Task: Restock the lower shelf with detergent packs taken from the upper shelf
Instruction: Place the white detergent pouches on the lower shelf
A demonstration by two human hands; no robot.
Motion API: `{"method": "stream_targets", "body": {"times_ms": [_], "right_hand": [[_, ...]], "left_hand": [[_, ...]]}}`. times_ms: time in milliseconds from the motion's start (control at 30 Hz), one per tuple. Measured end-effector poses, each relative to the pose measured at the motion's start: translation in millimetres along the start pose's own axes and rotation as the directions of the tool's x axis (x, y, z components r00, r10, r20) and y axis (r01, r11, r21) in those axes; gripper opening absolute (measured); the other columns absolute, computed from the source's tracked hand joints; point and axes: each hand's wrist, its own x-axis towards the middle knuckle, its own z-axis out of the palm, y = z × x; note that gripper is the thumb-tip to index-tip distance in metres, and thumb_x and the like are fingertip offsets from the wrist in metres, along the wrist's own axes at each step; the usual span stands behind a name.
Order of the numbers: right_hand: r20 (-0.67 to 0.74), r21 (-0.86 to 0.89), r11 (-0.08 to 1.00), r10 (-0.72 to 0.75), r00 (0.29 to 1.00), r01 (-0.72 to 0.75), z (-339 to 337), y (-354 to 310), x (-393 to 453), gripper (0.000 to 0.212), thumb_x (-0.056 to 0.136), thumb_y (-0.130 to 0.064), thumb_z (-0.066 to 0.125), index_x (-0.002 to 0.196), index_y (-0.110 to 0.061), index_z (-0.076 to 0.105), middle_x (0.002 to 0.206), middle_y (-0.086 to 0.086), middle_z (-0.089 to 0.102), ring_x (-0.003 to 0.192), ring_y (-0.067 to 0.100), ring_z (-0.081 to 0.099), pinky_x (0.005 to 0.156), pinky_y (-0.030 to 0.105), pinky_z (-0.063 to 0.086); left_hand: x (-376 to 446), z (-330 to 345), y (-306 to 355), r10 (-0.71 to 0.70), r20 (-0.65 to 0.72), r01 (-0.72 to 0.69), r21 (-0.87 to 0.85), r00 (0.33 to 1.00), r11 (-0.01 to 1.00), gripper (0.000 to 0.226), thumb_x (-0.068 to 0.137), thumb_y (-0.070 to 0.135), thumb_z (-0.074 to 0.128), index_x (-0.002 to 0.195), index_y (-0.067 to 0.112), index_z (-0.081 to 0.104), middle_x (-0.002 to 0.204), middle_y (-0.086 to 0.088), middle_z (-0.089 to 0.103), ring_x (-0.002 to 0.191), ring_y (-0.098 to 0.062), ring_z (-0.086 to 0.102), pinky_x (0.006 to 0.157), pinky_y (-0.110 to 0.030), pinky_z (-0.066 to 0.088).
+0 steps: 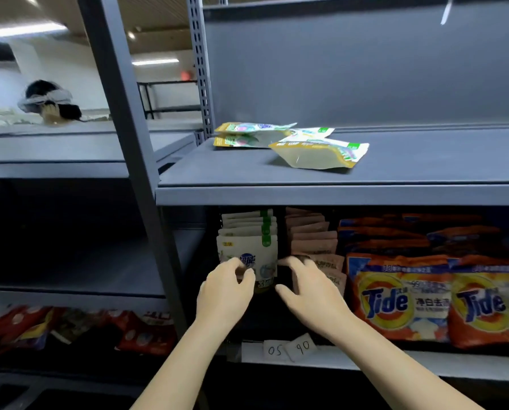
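Both hands reach into the lower shelf at the front white detergent pack, centre of the frame.

The left hand has its fingers curled against the pack's lower left face; whether it grips the pack cannot be told. The right hand hovers just right of the pack, fingers spread and loosely bent, holding nothing. More white packs stand in a row behind it, with brown pouches and orange Tide bags to the right. On the upper shelf, three loose detergent packs lie flat, overlapping.
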Motion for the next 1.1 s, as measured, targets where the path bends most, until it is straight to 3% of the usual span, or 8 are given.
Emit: {"method": "stream_targets", "body": {"times_ms": [167, 367, 533, 733, 900, 1000, 1100], "right_hand": [[-0.053, 0.085, 0.979, -0.179, 0.982, 0.183, -64.8, -7.6, -31.7, 0.040, 0.091, -0.038, 0.055, 0.130, -0.038, 0.044, 0.136, -0.021, 0.038, 0.118, 0.003, 0.048, 0.098, 0.028, 0.043], [-0.127, 0.108, 0.945, -0.296, 0.947, 0.310, -125.8, -13.7, -46.6, 0.034, 0.090, -0.038, 0.057, 0.123, -0.043, 0.049, 0.127, -0.026, 0.043, 0.110, -0.005, 0.051, 0.092, 0.020, 0.046], [-0.169, 0.077, 0.942, -0.311, 0.935, 0.327, -163.8, -10.6, -35.6, 0.032, 0.087, -0.046, 0.055, 0.119, -0.044, 0.050, 0.121, -0.030, 0.046, 0.107, -0.008, 0.052, 0.084, 0.014, 0.041], [-0.231, 0.063, 0.973, -0.201, 0.952, 0.220, -199.3, 1.2, 12.4, 0.025, 0.089, -0.036, 0.059, 0.114, -0.035, 0.055, 0.121, -0.015, 0.051, 0.105, 0.005, 0.057, 0.086, 0.027, 0.045], [-0.271, -0.069, 0.997, -0.038, 0.962, 0.020, -215.8, 12.9, 63.8, 0.033, 0.089, -0.046, 0.057, 0.112, -0.024, 0.061, 0.115, -0.008, 0.060, 0.105, 0.014, 0.055, 0.084, 0.034, 0.046], [-0.253, -0.166, 0.973, 0.117, 0.960, -0.163, -220.9, 21.9, 91.4, 0.044, 0.086, -0.054, 0.056, 0.094, -0.012, 0.067, 0.089, 0.000, 0.065, 0.082, 0.020, 0.057, 0.065, 0.033, 0.043], [-0.211, -0.264, 0.921, 0.236, 0.949, -0.288, -217.2, 28.0, 110.2, 0.056, 0.084, -0.065, 0.049, 0.071, -0.012, 0.059, 0.062, -0.002, 0.052, 0.060, 0.017, 0.046, 0.049, 0.028, 0.029]], "left_hand": [[-33.2, -36.3, 37.0, 0.133, -0.097, -0.138, -0.047, 0.986, 0.989, 0.010, 0.091, 0.037, 0.051, 0.087, 0.034, 0.060, 0.087, 0.018, 0.063, 0.078, -0.003, 0.058, 0.078, -0.033, 0.051], [-48.9, -68.3, 79.4, 0.246, -0.211, -0.266, -0.072, 0.946, 0.961, 0.010, 0.090, 0.039, 0.053, 0.091, 0.035, 0.062, 0.088, 0.023, 0.062, 0.090, 0.001, 0.057, 0.080, -0.030, 0.049], [-32.6, -90.0, 110.3, 0.320, -0.258, -0.344, -0.052, 0.912, 0.938, 0.011, 0.089, 0.038, 0.054, 0.093, 0.032, 0.063, 0.089, 0.020, 0.063, 0.091, -0.002, 0.059, 0.082, -0.032, 0.049], [26.8, -101.9, 138.8, 0.309, -0.213, -0.329, -0.063, 0.927, 0.942, 0.011, 0.090, 0.034, 0.055, 0.097, 0.027, 0.060, 0.093, 0.013, 0.063, 0.094, -0.012, 0.060, 0.086, -0.036, 0.050], [91.5, -106.9, 158.8, 0.255, -0.188, -0.267, -0.042, 0.948, 0.963, 0.020, 0.089, 0.031, 0.052, 0.105, 0.022, 0.061, 0.104, 0.006, 0.064, 0.098, -0.019, 0.057, 0.087, -0.036, 0.049], [133.1, -109.6, 163.9, 0.217, -0.150, -0.225, -0.034, 0.965, 0.974, 0.029, 0.090, 0.032, 0.048, 0.116, 0.023, 0.058, 0.114, 0.005, 0.062, 0.103, -0.022, 0.057, 0.086, -0.038, 0.051], [173.9, -101.2, 162.5, 0.210, -0.125, -0.195, 0.122, 0.970, 0.973, 0.038, 0.091, 0.029, 0.046, 0.128, 0.025, 0.052, 0.130, 0.003, 0.057, 0.115, -0.024, 0.052, 0.096, -0.039, 0.044]]}}
